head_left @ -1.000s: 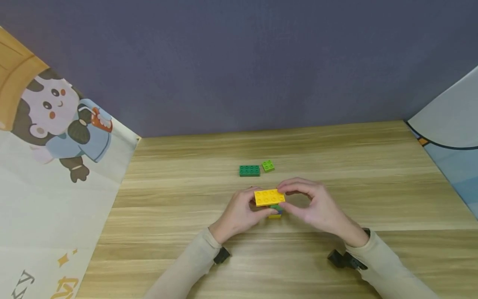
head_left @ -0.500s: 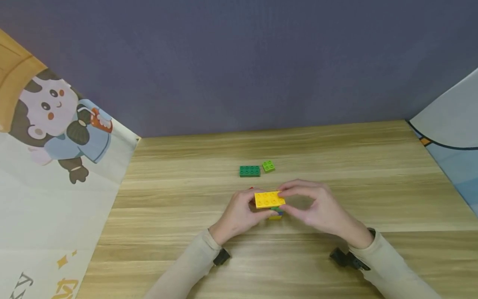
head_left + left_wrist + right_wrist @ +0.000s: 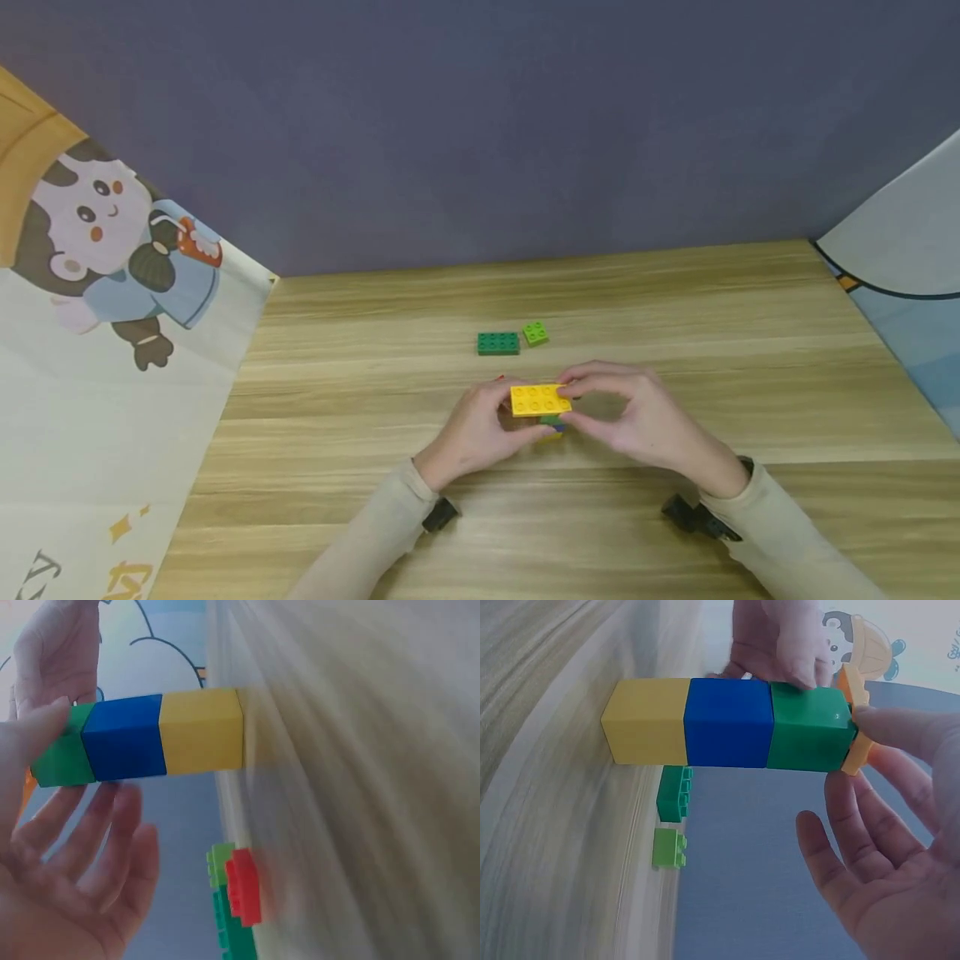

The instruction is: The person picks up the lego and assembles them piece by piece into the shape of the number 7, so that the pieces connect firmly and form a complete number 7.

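A yellow eight-stud brick (image 3: 534, 402) lies over the top of a stack of toy blocks, slightly tilted in the right wrist view. My right hand (image 3: 645, 417) pinches its right end between thumb and fingers. Below it the stack stands upright on the table: a green block (image 3: 810, 727) on top, a blue block (image 3: 727, 724) in the middle and a larger-looking yellow block (image 3: 649, 724) at the bottom. My left hand (image 3: 472, 433) holds the green block from the left, thumb on the near side. From above, the yellow brick and left thumb hide most of the stack.
Behind the hands lie a dark green eight-stud brick (image 3: 498, 343) and a light green four-stud brick (image 3: 536, 333). A red brick (image 3: 246, 889) rests nearer, mostly hidden behind my left hand in the head view. A dark wall (image 3: 480, 125) borders the wooden table (image 3: 360, 333) at the back.
Both hands keep their holds on the stack and the yellow brick. The yellow brick has turned slightly and lies a little lower in the head view than a second ago.
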Demonstrator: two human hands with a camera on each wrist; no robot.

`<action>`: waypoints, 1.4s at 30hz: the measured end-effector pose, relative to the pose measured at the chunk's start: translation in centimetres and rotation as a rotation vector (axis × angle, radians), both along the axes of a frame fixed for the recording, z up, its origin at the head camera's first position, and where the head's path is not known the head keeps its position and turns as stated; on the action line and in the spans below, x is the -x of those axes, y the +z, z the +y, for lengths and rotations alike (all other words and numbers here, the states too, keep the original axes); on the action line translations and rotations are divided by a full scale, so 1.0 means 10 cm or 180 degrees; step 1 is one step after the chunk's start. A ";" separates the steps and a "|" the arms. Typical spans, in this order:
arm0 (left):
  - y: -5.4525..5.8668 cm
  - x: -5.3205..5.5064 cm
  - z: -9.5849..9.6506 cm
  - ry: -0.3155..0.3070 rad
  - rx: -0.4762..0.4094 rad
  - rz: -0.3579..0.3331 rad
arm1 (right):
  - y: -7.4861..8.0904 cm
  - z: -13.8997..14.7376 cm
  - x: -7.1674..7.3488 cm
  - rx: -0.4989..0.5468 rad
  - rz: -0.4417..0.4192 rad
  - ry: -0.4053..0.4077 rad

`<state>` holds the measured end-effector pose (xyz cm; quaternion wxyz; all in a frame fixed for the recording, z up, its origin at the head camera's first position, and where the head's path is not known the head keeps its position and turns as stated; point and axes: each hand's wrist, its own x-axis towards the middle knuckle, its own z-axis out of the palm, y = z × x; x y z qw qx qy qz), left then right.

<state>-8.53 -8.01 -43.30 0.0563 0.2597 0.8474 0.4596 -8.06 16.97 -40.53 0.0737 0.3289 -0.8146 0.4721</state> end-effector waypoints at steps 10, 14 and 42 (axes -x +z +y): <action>0.12 0.02 0.02 -0.0054 -0.0441 0.0731 | -0.03 -0.01 0.00 0.0096 -0.0015 0.0021; 0.13 0.02 0.04 -0.0063 -0.0460 0.0719 | -0.04 -0.01 0.00 0.0093 -0.0012 0.0025; 0.11 0.01 0.03 -0.0110 -0.0474 0.0343 | -0.36 -0.01 0.02 0.0606 0.0444 0.0036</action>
